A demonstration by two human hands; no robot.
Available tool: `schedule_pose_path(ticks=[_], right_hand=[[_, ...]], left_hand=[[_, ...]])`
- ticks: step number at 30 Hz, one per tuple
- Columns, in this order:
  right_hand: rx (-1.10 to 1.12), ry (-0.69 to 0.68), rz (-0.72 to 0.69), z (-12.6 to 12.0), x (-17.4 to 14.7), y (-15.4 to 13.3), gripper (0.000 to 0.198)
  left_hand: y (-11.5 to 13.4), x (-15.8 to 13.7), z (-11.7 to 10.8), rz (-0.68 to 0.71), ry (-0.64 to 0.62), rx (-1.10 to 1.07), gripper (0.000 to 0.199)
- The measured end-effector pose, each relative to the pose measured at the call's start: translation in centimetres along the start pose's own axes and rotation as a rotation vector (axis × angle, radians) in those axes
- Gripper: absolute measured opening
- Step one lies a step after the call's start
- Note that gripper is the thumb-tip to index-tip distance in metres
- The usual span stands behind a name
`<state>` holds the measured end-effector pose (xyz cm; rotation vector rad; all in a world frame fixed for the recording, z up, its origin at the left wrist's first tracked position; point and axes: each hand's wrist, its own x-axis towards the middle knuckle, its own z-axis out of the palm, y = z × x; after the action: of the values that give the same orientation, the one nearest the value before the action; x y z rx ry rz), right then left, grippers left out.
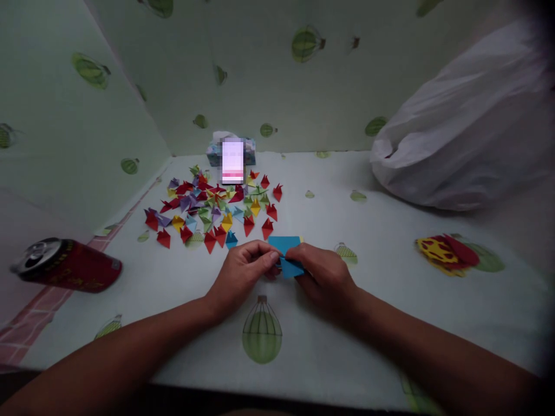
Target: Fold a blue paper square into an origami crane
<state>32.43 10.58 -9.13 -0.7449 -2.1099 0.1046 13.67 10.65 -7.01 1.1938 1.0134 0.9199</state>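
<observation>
A partly folded piece of blue origami paper (285,244) is held between both hands over the middle of the table. My left hand (249,263) pinches its left side with thumb and forefinger. From the right, my right hand (323,271) grips the same paper, thumb on top and fingers curled beneath. A pale yellow edge shows at the paper's upper right corner. Just beyond my hands, to the left, lie many small folded paper figures (220,236) in red, yellow, green, purple and blue. Fingertips hide part of the folds.
A lit phone (233,162) stands against a tissue box (250,151) behind the paper figures. On the left is a red drink can (71,264). A white plastic bag (463,133) bulges at the right rear, and red and yellow cut-out pieces (446,252) lie at right.
</observation>
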Motion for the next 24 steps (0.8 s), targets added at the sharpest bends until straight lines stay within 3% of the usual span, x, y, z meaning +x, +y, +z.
schedule_pose_path(ticks=[12, 17, 24], right_hand=[[-0.057, -0.042, -0.043, 0.01, 0.12, -0.15, 0.018], [0.039, -0.032, 0.019, 0.08, -0.04, -0.24, 0.016], [0.297, -0.119, 0.236, -0.18, 0.08, 0.17, 0.024]], left_hand=[[-0.12, -0.03, 0.22, -0.103, -0.032, -0.069, 0.023], [-0.06, 0.09, 0.19, -0.121, -0.062, -0.059, 0.024], [0.01, 0.15, 0.00, -0.153, -0.088, -0.070, 0.024]])
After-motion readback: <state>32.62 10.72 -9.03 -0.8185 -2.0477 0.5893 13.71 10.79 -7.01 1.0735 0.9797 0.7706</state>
